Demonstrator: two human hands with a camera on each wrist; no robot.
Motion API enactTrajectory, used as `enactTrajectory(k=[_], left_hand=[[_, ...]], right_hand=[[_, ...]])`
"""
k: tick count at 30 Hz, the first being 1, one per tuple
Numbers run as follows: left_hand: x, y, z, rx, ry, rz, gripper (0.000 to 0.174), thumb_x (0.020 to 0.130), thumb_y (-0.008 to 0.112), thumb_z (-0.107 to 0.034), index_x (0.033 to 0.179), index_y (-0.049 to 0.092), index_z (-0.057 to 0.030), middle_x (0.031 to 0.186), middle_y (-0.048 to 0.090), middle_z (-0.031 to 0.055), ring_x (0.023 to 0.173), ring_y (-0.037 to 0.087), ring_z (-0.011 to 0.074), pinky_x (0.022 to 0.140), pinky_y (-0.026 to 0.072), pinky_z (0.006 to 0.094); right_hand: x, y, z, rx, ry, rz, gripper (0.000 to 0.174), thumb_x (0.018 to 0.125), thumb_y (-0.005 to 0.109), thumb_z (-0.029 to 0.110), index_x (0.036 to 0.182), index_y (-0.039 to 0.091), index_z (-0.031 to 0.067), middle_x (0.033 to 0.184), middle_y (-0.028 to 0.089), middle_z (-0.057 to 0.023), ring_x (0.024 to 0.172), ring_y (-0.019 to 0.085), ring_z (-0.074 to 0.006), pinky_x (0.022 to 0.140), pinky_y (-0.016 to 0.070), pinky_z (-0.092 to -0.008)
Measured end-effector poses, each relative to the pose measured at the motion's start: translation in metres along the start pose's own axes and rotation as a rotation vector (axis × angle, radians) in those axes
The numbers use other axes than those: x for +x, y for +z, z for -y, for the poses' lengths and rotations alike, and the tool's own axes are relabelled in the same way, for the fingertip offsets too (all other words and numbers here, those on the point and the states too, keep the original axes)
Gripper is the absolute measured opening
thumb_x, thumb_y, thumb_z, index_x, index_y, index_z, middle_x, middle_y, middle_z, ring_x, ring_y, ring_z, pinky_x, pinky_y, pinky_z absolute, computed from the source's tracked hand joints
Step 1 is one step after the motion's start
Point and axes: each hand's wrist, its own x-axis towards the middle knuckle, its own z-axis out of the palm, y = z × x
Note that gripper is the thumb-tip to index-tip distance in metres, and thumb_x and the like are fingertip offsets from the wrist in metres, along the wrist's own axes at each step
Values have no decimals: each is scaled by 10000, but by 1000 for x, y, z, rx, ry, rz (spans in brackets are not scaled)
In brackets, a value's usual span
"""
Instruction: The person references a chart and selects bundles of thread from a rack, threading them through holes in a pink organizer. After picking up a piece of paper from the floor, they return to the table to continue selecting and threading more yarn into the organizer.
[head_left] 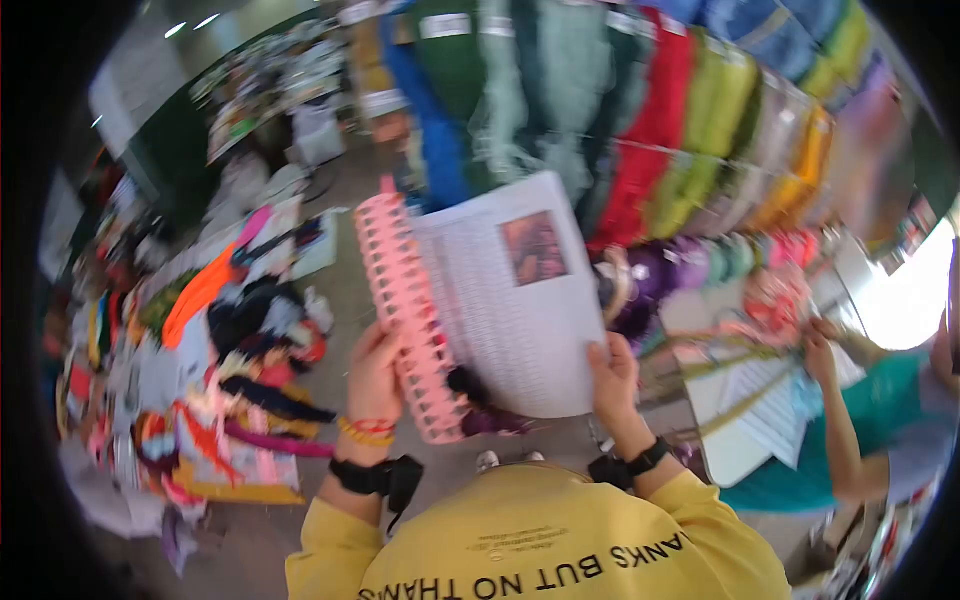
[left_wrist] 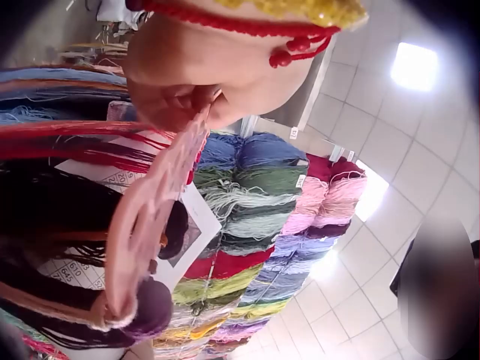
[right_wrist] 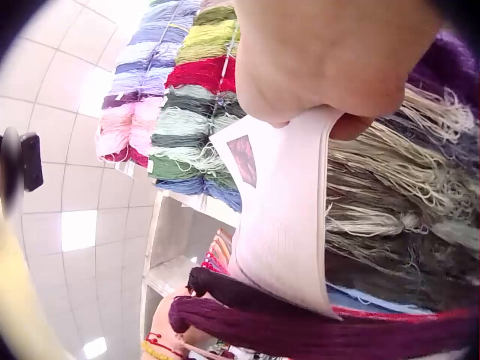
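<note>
My left hand (head_left: pixel 375 378) grips a pink perforated thread holder (head_left: pixel 388 268), a long strip with rows of holes, upright at the left of the papers. Up close in the left wrist view, thumb and fingers pinch the strip's edge (left_wrist: pixel 142 217), and dark and red threads hang from it. A sheaf of printed papers (head_left: pixel 520 345) with a small dark picture lies against the strip. At its right edge my right hand (head_left: pixel 615 382) pinches the sheets, which curve in the right wrist view. Dark purple thread (right_wrist: pixel 300 328) crosses below the papers there.
Skeins of coloured thread (head_left: pixel 570 80) hang on a rack straight ahead. A table at the left bears heaped threads (head_left: pixel 265 310), some bright orange. At the right, a person in teal (head_left: pixel 790 475) handles threads over a white table (head_left: pixel 725 445) with papers on it.
</note>
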Motion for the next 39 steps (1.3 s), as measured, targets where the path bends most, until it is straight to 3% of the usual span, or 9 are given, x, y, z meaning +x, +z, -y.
enactTrajectory(k=[3,9,18,19,21,27,30,34,39], left_hand=[[4,-9,5,12,-43,35,163,856,529,-86,993,569,-8,860,617,47,738,593,129,672,483,256],[-7,18,-5,-19,-79,162,225,861,478,-78,1066,544,-14,998,618,70,855,606,169,766,472,285],[-43,54,12,11,-23,346,329,903,429,-125,1204,462,2,1110,570,70,971,568,152,851,433,274],[-58,76,18,-6,22,149,263,887,438,-87,1134,494,-18,989,613,79,804,620,167,698,508,279],[-72,85,26,-21,18,228,253,888,434,-82,1125,497,-21,995,609,78,830,613,168,729,501,287],[-115,133,76,-4,79,182,241,881,441,-58,1107,508,-10,1010,602,85,887,596,174,752,496,309],[-134,158,93,15,21,343,264,887,441,-70,1136,505,-12,1070,590,69,937,586,161,819,468,295],[-151,183,112,35,-9,211,245,889,463,-73,1119,510,-5,999,614,81,830,615,178,730,500,309],[-154,212,130,80,-68,339,282,874,494,-87,1139,493,10,1034,599,79,862,600,165,757,483,289]], right_hand=[[-13,3,17,-59,-28,-29,123,870,565,95,970,557,25,854,556,18,788,478,-58,696,415,-217],[-42,-14,47,-156,-59,-118,163,873,576,155,980,556,34,792,558,30,732,481,-45,647,424,-217],[-84,-104,74,-162,-37,-265,191,870,582,182,982,562,28,820,578,11,762,493,-54,683,425,-220],[-91,-118,77,-181,-22,-279,192,870,581,180,982,562,26,825,580,8,770,495,-55,691,424,-220],[-101,-147,81,-173,-44,-298,183,867,581,157,988,562,21,854,582,9,786,497,-50,700,424,-211],[-140,-242,87,-48,58,-355,158,867,575,132,977,558,19,865,575,13,791,490,-45,710,417,-201],[-152,-277,80,-33,99,-402,164,869,571,132,980,552,12,868,576,10,782,492,-41,701,419,-197],[-157,-297,80,-49,122,-395,173,866,575,137,978,553,8,861,581,6,769,499,-42,689,422,-198],[-167,-309,71,-131,139,-392,180,854,590,146,977,546,21,858,573,6,768,501,-50,692,419,-204]])
